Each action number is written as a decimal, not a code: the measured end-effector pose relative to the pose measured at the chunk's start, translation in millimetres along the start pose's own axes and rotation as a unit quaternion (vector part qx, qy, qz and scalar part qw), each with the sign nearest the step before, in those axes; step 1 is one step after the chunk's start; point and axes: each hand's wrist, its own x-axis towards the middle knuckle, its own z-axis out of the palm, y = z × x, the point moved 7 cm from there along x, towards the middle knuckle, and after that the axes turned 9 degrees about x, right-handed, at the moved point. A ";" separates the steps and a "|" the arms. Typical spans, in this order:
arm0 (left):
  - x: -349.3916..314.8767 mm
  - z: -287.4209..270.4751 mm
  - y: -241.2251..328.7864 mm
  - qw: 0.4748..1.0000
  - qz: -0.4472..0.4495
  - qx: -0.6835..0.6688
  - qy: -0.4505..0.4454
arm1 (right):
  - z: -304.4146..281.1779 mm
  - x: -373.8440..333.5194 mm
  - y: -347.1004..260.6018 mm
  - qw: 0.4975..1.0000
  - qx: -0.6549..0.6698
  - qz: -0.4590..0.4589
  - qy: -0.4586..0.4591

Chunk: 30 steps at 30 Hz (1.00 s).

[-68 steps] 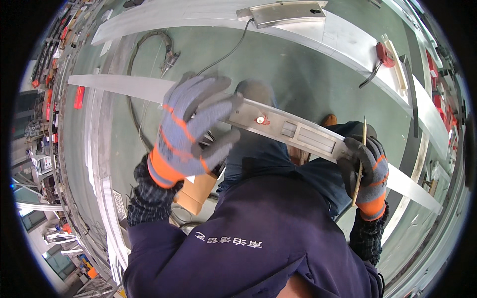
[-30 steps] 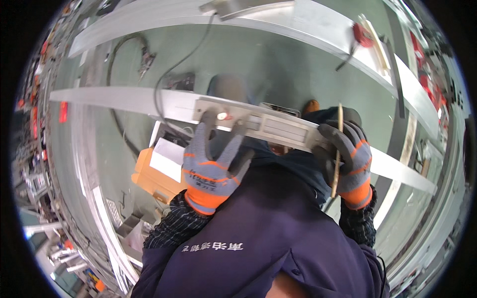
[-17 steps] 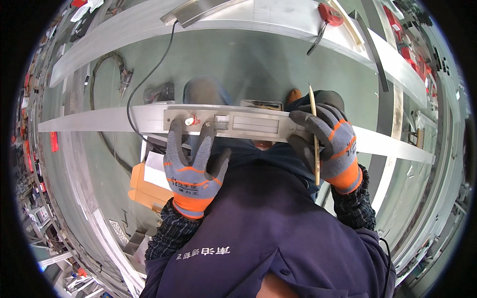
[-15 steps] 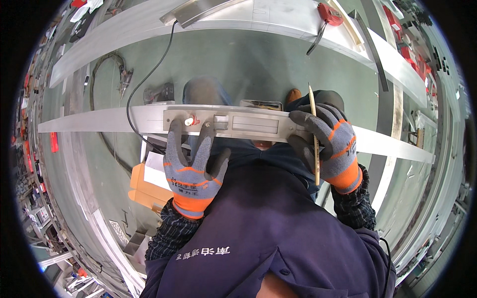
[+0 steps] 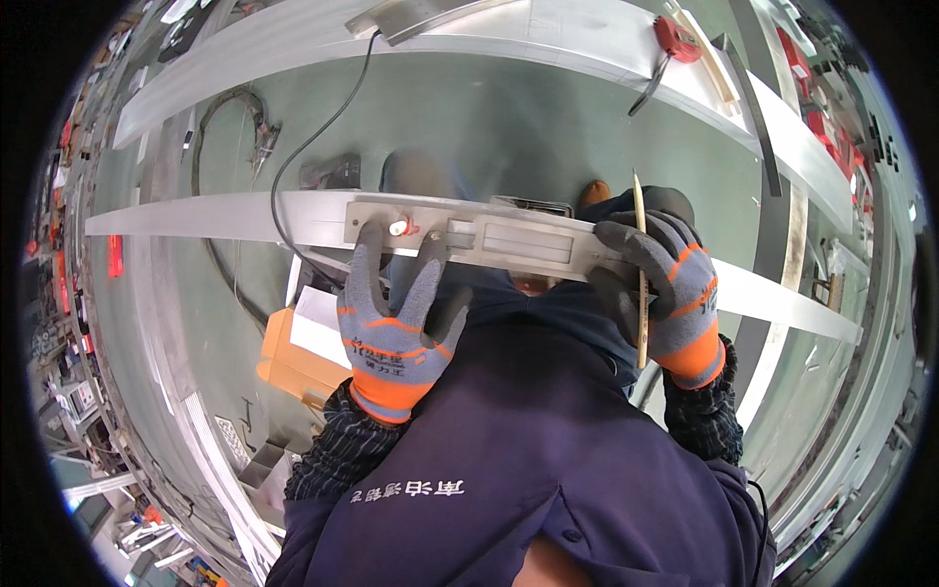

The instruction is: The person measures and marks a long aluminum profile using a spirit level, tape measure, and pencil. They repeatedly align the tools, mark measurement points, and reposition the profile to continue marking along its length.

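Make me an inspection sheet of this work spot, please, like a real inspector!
Surface: long gray metal bar, running crosswise.
Job's things: slotted metal plate lying along the bar; wooden pencil.
Clutter: red tape measure on the far beam; open cardboard box, lower left.
Hands: left hand spread, fingertips on the plate; right hand holds pencil and plate's right end.
Cables: thin black cable crosses the bar.
Surroundings: green floor; left-edge items too small to name.
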 end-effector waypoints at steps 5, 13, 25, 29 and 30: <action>-1.3 -3.2 1.0 0.999 0.025 0.038 0.020 | 3.5 -1.9 4.6 1.000 0.008 0.004 -0.007; -0.2 -5.4 1.6 0.999 0.027 0.027 0.026 | 2.9 -1.2 3.1 1.000 0.002 -0.021 -0.006; -2.2 -9.3 2.3 0.997 0.045 0.040 0.043 | 3.5 -2.1 2.8 1.000 0.010 -0.010 -0.009; -5.1 -8.8 2.1 0.998 0.035 0.028 0.035 | -3.4 -2.7 0.3 0.997 0.064 0.010 0.031; -4.9 -9.2 2.3 0.998 0.032 0.043 0.023 | -5.9 -2.4 -4.0 0.995 0.079 0.024 0.049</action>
